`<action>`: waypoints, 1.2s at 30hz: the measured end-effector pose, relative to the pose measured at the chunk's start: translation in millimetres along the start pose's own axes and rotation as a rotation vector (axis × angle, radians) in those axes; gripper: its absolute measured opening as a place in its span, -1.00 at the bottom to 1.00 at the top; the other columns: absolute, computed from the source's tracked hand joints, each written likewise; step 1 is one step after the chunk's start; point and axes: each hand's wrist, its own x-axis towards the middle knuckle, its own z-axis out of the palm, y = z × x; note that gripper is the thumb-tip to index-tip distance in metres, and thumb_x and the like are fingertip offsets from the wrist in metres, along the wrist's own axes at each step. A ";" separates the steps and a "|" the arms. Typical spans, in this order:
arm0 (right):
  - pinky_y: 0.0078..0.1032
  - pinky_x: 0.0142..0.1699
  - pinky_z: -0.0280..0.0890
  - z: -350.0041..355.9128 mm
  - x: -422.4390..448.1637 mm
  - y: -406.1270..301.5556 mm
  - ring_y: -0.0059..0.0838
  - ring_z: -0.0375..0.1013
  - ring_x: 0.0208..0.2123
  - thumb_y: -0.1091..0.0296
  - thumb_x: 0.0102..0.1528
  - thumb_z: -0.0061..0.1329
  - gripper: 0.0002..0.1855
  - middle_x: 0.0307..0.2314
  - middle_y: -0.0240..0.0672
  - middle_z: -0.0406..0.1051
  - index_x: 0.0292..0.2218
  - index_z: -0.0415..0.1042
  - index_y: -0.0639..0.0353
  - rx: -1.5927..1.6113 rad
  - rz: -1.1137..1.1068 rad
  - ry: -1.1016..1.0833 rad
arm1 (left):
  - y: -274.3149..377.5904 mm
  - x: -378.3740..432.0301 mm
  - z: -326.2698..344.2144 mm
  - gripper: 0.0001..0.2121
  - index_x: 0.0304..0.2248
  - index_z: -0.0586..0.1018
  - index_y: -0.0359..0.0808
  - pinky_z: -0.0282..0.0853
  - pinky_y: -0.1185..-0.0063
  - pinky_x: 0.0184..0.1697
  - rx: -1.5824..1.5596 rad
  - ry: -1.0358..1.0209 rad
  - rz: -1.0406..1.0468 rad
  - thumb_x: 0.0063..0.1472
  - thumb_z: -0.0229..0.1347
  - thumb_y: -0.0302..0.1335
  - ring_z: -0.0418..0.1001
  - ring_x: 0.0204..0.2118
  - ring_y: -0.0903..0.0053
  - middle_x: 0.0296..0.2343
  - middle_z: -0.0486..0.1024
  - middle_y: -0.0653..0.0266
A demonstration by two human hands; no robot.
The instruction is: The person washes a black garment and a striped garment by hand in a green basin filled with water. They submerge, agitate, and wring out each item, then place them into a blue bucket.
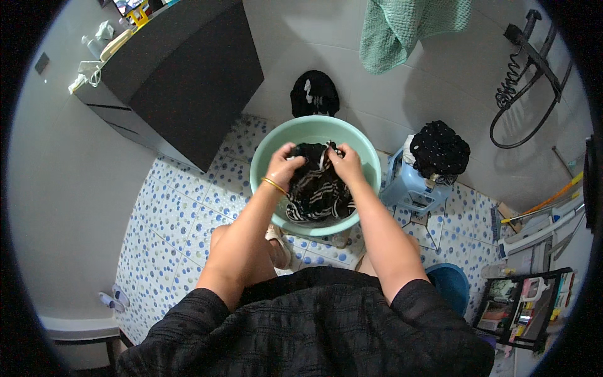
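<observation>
In front of me stands a round pale green plastic basin point(259, 166), and a wet black garment with white stripes point(318, 191) is bunched inside it. My left hand point(284, 166), with a gold bangle on the wrist, grips the garment's upper left edge. On the upper right, my right hand point(345, 162) pinches the cloth near a white-striped band. Both hands are over the basin, a short way apart. The garment's underside is hidden, and some water seems to lie around it.
Beyond the basin is a dark bundle point(315, 94) by the wall. Right of it, a blue plastic stool point(417, 188) bears black dotted clothing point(440, 148). A dark cabinet point(188, 85) stands left; a blue bucket point(450, 285) and a rack point(523, 308) are lower right. A green towel point(400, 33) hangs above.
</observation>
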 end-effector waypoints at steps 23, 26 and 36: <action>-0.65 -0.36 0.19 -120.2 -11.6 -24.8 -0.56 0.28 -0.55 0.58 -0.09 -0.18 -0.84 -0.57 -0.30 0.31 -0.37 0.25 0.30 0.231 -0.405 0.284 | 62.0 -9.1 -56.0 -0.35 -0.09 0.36 -0.14 0.25 0.50 -0.12 1.136 0.178 0.531 -0.32 0.24 -0.56 0.36 -0.21 0.19 -0.26 0.41 0.11; -0.59 -0.28 0.22 -103.7 -1.2 -14.1 -0.45 0.34 -0.45 0.55 -0.09 -0.16 -0.77 -0.50 -0.25 0.34 -0.30 0.26 0.30 0.238 -0.399 0.257 | 49.5 5.6 -52.5 -0.40 -0.12 0.37 -0.19 0.24 0.51 -0.11 1.244 0.190 0.577 -0.29 0.22 -0.56 0.32 -0.21 0.21 -0.26 0.36 0.07; -0.37 -0.22 0.27 -48.4 -27.3 -19.8 -0.19 0.37 -0.33 0.25 -0.37 0.20 -0.61 -0.42 -0.15 0.38 -0.42 0.43 0.14 -0.792 -0.038 -0.527 | -38.9 -4.8 14.0 -0.50 -0.32 0.45 -0.27 0.31 0.46 -0.28 1.647 -0.630 0.064 -0.30 0.24 -0.20 0.36 -0.31 0.27 -0.49 0.42 0.03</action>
